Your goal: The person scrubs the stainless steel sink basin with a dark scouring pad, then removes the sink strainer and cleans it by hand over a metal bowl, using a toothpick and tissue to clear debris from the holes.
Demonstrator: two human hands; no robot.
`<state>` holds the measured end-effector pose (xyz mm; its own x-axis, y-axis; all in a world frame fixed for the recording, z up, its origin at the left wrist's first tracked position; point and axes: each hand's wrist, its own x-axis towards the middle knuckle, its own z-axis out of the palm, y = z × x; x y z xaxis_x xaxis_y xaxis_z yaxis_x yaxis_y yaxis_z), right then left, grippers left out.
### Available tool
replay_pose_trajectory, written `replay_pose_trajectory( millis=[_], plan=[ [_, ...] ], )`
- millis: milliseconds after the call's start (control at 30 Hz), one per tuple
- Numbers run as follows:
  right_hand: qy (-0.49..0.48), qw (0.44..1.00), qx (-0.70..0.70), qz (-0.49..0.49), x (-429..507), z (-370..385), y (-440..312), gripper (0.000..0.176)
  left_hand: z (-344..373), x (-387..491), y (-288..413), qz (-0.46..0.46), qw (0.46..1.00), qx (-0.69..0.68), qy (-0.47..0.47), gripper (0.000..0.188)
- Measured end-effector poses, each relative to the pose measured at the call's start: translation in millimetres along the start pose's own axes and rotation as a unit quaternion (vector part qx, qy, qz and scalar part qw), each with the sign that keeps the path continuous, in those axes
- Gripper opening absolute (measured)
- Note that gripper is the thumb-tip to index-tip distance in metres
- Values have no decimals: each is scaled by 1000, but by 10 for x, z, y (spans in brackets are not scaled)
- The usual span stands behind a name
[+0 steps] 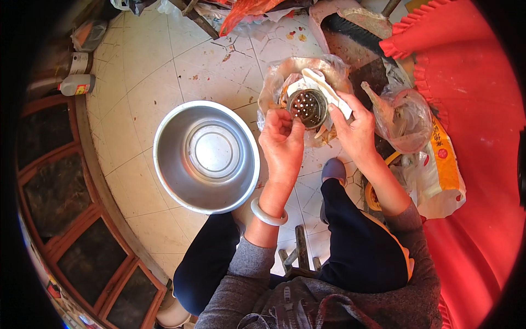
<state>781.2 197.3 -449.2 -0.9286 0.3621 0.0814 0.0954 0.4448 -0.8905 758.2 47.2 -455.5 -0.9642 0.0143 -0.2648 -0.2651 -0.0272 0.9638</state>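
Between my hands is a small round metal strainer with holes in its base, above a plastic-lined waste bin. My left hand, with a pale bangle on its wrist, grips the strainer's near left rim between thumb and fingers. My right hand holds a folded white paper or cloth beside the strainer's right side. More white material lies behind the strainer. A large, empty stainless steel basin is left of my left hand, by my knee.
A dustpan and brush lie at the upper right. Plastic bags and a printed bag stand beside a red ruffled cloth. A wood-framed cabinet and a plastic bottle are at left. A wooden stool is beneath me.
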Motion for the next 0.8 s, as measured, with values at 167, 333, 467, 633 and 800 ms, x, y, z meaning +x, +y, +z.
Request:
replay_pose_trajectory(
  millis=[167, 333, 467, 633, 800],
  plan=[
    [-7, 995, 79, 56, 26, -28, 74, 23, -75, 43, -61, -18, 996, -85, -32, 9],
    [38, 990, 121, 66, 79, -152, 26, 20, -145, 108, -123, -92, 971, -206, -80, 10],
    [78, 990, 114, 29, 70, -251, -80, 22, -197, 157, -199, -163, 937, -287, -115, 10],
    [113, 991, 68, -32, 0, -331, -240, 22, -198, 172, -283, -206, 894, -366, -155, 12],
    [30, 991, 110, -66, -106, -276, -326, 22, -104, 147, -295, -241, 876, -397, -134, 11]
  ],
)
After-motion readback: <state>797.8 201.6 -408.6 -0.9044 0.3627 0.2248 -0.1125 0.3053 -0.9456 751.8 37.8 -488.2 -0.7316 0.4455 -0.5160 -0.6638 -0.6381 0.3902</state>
